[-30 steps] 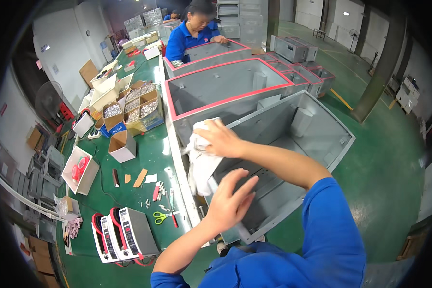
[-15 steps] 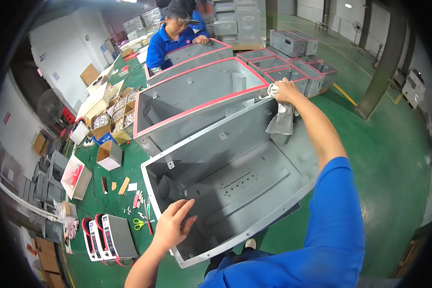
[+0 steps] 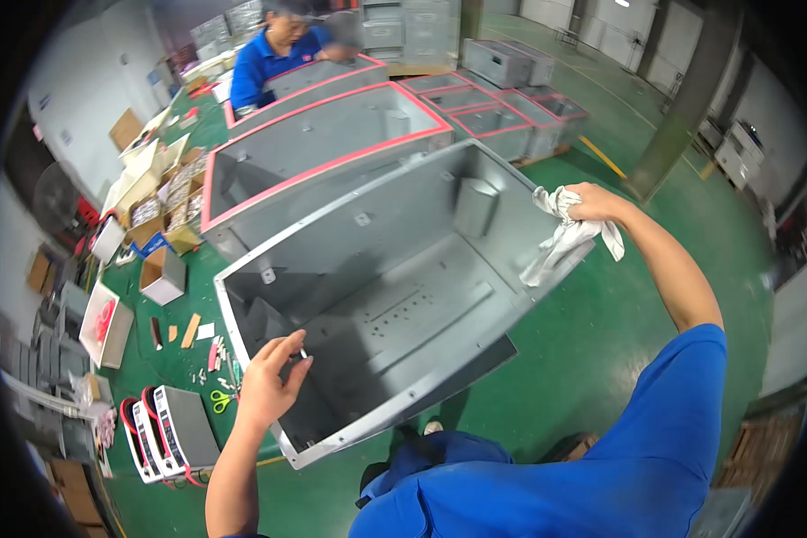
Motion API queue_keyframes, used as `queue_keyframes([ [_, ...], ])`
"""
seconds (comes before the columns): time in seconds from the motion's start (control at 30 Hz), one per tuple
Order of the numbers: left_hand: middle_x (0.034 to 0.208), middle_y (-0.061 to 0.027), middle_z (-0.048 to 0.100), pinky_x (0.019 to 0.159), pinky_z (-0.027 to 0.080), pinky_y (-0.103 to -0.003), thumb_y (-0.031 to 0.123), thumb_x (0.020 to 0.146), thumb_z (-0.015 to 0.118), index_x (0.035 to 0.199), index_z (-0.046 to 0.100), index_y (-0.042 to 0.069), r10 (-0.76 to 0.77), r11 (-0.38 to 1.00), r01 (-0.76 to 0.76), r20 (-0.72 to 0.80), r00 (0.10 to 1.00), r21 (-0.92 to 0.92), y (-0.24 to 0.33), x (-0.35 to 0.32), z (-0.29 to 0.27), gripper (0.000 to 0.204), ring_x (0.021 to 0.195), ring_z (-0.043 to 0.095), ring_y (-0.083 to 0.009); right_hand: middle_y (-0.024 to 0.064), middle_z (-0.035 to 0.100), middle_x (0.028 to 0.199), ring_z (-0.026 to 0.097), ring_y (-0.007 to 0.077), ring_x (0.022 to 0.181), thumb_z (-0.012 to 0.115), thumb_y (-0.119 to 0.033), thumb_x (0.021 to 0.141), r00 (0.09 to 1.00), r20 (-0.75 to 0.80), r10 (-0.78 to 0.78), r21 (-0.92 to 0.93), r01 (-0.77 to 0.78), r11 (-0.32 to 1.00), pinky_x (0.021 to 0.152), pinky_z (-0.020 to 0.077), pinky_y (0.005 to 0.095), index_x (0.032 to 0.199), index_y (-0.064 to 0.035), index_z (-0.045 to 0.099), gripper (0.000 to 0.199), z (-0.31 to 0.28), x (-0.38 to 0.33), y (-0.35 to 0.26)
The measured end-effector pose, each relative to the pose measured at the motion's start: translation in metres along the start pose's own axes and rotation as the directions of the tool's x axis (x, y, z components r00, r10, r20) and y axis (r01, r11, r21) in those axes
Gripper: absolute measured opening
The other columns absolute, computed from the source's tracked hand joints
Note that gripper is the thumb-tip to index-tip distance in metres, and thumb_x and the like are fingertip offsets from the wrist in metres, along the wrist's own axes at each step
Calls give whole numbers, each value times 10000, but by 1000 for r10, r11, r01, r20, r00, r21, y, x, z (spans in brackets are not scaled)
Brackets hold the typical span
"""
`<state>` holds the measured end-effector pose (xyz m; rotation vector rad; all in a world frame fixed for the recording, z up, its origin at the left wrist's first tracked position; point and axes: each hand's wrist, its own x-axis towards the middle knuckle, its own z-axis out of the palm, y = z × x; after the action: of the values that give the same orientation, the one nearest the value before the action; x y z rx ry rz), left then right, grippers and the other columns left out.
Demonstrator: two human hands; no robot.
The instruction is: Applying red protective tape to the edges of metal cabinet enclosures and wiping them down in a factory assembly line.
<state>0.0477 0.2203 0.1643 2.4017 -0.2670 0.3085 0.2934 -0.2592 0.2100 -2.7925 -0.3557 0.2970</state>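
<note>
A large grey metal enclosure box (image 3: pixel 394 350) lies in front of me with its open side up and a pale flanged rim. My right hand (image 3: pixel 594 204) is closed on a white rag (image 3: pixel 565 238), which hangs over the box's right rim. My left hand (image 3: pixel 276 378) is over the left end of the box, thumb and forefinger curled toward each other. A small white piece (image 3: pixel 303 353) shows between those fingertips; its kind is too small to make out.
Beyond stands another grey box with a pink-taped rim (image 3: pixel 332 193), and a co-worker in blue (image 3: pixel 278 58) bends over a further one. Green scissors (image 3: pixel 221 402), white-fronted devices (image 3: pixel 175 435) and cartons of small parts (image 3: pixel 163 273) are at left. More taped boxes (image 3: pixel 502 117) are grouped behind.
My right hand has carried the rag along the rim from the far right corner toward the near right. My view has shifted right, and my left fingers have drawn closer together.
</note>
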Motion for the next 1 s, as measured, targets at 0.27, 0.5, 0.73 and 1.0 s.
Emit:
queue_keyframes([
  [0.27,924,-92,578,718,443,-272,102,764,628,1207,474,62,56,976,-57,-10,998,-209,-9,-4,-3,470,770,530,-182,248,514,963,493,367,928,546,-210,659,860,-509,12,8,-9,1000,841,403,388,1072,-11,528,458,63,-83,4],
  [0.5,895,-64,579,734,438,-246,76,813,576,1209,459,25,136,779,-238,-213,967,-580,-23,-6,4,416,774,541,-115,242,443,968,461,376,925,547,-164,638,774,-616,-143,61,227,972,852,379,395,1074,69,490,498,145,-166,-139],
  [0.73,1062,-73,573,839,395,-238,139,879,502,1182,488,21,10,651,-258,-332,943,-714,-26,-35,-4,326,987,513,-111,263,379,1033,474,434,882,649,-213,591,749,-437,-498,4,556,831,738,453,445,1195,-53,436,660,231,-245,-346],
  [1.0,1311,-129,374,1020,224,-321,203,899,454,1292,338,-8,96,438,-380,-377,921,-815,-31,-124,11,461,1231,322,-211,209,441,957,536,383,784,684,-166,579,667,-498,-555,-196,536,821,639,469,430,1143,-66,456,616,228,-218,-430],
])
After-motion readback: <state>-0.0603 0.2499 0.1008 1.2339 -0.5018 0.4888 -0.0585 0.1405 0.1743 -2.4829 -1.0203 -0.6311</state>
